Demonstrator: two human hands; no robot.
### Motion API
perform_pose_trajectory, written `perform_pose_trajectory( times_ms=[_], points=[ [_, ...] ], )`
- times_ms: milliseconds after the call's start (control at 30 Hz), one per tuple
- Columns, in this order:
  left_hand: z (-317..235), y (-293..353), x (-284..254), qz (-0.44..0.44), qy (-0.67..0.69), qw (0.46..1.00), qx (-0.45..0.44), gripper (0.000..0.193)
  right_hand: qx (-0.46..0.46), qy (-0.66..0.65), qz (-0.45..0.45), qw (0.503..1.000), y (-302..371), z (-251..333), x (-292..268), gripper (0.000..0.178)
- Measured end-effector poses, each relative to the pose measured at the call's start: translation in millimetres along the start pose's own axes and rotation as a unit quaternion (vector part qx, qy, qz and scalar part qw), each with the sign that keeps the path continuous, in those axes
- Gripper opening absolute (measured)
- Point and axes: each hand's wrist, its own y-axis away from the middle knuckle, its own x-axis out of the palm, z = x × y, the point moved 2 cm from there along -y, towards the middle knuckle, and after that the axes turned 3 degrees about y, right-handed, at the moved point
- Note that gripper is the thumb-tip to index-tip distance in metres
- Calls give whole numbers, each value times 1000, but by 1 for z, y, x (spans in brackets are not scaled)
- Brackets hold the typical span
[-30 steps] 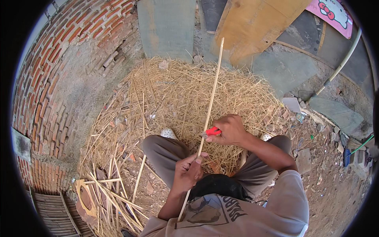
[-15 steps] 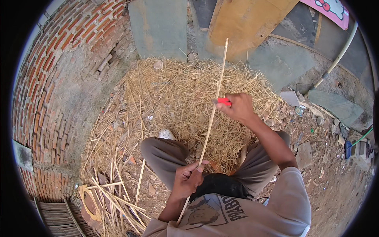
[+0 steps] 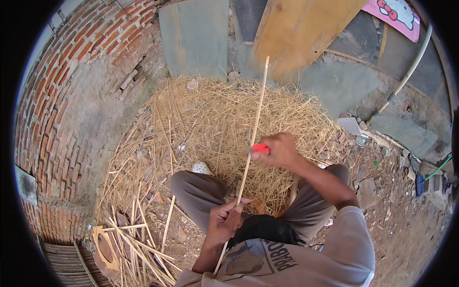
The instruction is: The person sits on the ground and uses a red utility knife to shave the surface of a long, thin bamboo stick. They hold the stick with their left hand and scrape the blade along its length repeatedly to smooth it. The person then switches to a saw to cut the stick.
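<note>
A long, thin, pale bamboo or wooden strip [image 3: 257, 115] slants up from my lap, its far tip over the straw. My left hand [image 3: 224, 222] is closed round its lower part, close to my belly. Further up, my right hand [image 3: 277, 150] grips a knife with a red handle [image 3: 260, 148]. The knife's blade meets the strip at about its middle; the blade itself is small and partly blurred.
Straw-like shavings [image 3: 210, 119] cover the ground ahead. More pale strips [image 3: 138, 244] lie in a loose pile at the lower left. A brick wall [image 3: 57, 119] rises on the left; boards [image 3: 193, 38] lean at the back. Rubble [image 3: 368, 191] lies to the right.
My right hand and the red-handled knife have slid down along the strip toward me. The strip's far tip has shifted slightly left and lower. My left hand keeps its hold.
</note>
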Motion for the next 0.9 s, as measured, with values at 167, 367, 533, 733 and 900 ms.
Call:
perform_pose_trajectory(
  times_ms=[167, 367, 533, 733, 900],
  points=[
    [-2, 7, -1, 2, -26, 1000, 1, 26, -37, -14, -50, 998, -2, -4, -1, 64],
    [-5, 6, -1, 20, -40, 999, 6, 27, 41, -1, 20, 999, -6, -12, 0, 62],
    [-5, 11, -3, 2, -78, 997, 18, 27, -2, -19, -32, 999, -4, -13, 0, 65],
    [-1, 16, -6, 16, -137, 990, 5, 26, 70, 29, -47, 996, -15, -50, 2, 65],
    [9, 29, -6, 32, -136, 990, 28, 26, 152, 91, -74, 981, -22, -89, -16, 66]
  ],
)
